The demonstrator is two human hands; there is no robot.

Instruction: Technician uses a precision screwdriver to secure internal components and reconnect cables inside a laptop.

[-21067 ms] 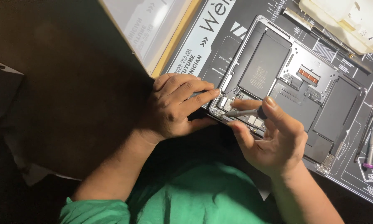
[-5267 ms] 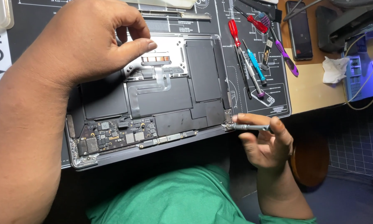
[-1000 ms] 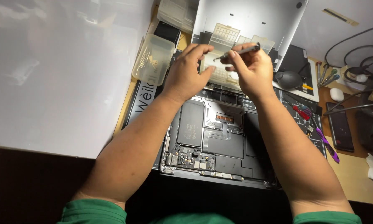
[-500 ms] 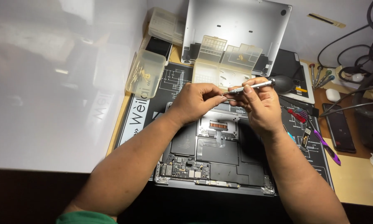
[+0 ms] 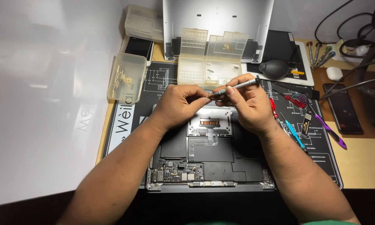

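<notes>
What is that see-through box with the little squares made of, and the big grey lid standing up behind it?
The pale compartment box looks like cloudy, slightly yellowed plastic: light passes through it and small parts show inside. The flat silver-grey cover panel leaning behind it looks like matte metal, probably aluminium, with an even, dull sheen and thin edges. That is a guess from the look alone.

Black dust blower point(image 5: 275, 68), dark phone point(image 5: 343, 108), purple-handled tool point(image 5: 327, 128), clear lidded box point(image 5: 127, 78).
</notes>
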